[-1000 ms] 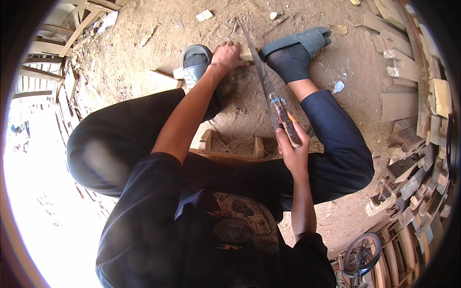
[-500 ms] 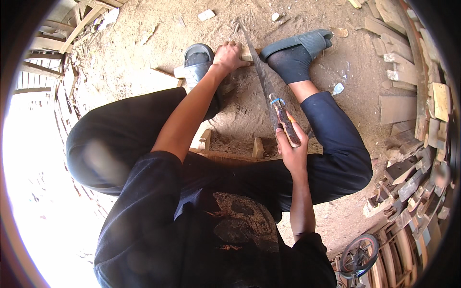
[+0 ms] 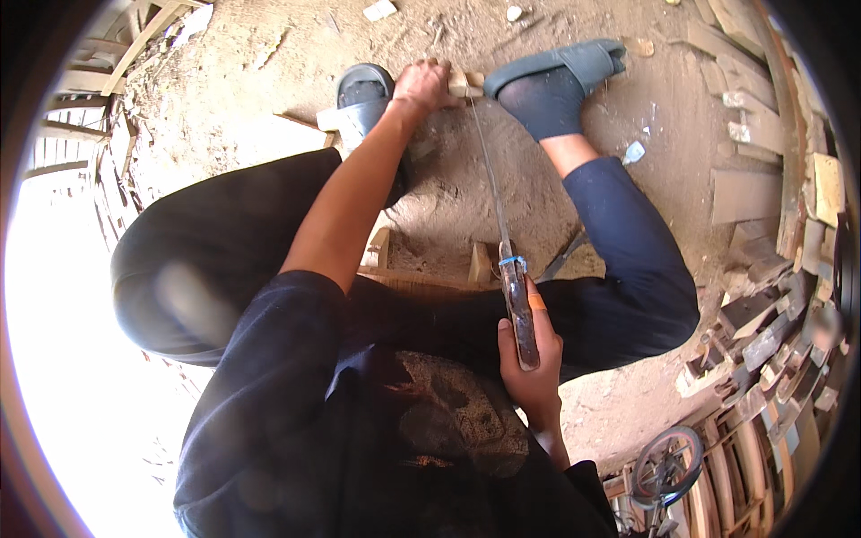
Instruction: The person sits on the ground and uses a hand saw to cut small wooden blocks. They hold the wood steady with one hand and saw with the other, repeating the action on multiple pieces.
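My right hand is wrapped round the dark handle of a handsaw, with an orange band showing on one finger. Blue material is tied where the handle meets the thin blade, which stretches away from me. The blade's far end meets a short piece of pale wood near the ground. Fingers closed, my left hand presses on that wood's left part and hides it. The wood's right end reaches the sandal on my right foot; my left foot's sandal is beside my left hand.
A low wooden piece with upright blocks lies between my legs. Stacked wood offcuts line the right side, and a small wheel stands at the lower right. Scraps, including a pale block, lie on the dirt floor.
My right hand has drawn the saw back toward me, so its far end has come from beyond the wood to the wood. My left hand stays on the wood.
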### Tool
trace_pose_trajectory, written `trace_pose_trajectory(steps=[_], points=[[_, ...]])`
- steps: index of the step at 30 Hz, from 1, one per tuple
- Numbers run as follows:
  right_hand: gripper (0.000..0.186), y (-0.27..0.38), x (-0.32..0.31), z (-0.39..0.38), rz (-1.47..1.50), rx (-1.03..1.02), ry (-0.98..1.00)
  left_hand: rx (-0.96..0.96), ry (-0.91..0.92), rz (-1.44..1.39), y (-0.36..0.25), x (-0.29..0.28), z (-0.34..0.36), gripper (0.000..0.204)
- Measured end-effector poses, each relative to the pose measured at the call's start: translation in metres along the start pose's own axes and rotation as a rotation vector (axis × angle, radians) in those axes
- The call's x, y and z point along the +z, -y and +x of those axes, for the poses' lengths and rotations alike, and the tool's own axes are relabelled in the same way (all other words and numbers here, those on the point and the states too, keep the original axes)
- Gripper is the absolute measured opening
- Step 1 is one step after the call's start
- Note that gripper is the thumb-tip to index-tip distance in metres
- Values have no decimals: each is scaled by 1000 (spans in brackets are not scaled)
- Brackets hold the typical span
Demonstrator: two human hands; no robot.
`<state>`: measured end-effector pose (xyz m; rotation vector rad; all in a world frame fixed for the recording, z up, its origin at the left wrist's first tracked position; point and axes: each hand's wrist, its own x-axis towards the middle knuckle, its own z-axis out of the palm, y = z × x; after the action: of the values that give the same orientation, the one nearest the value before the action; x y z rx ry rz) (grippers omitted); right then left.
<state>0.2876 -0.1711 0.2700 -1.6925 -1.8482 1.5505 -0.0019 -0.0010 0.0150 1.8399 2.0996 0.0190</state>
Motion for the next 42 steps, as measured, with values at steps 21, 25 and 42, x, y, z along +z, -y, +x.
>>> trace_pose_trajectory(steps=[21,25,42], points=[[58,-26,-21,-13,103,-47,-19,-21,-2,-36,3,6,0,50],[57,-17,-16,0,139,63,28,-88,13,-101,-2,-4,2,59],[55,-18,-26,-39,85,80,-13,-3,78,-21,6,1,10,64]])
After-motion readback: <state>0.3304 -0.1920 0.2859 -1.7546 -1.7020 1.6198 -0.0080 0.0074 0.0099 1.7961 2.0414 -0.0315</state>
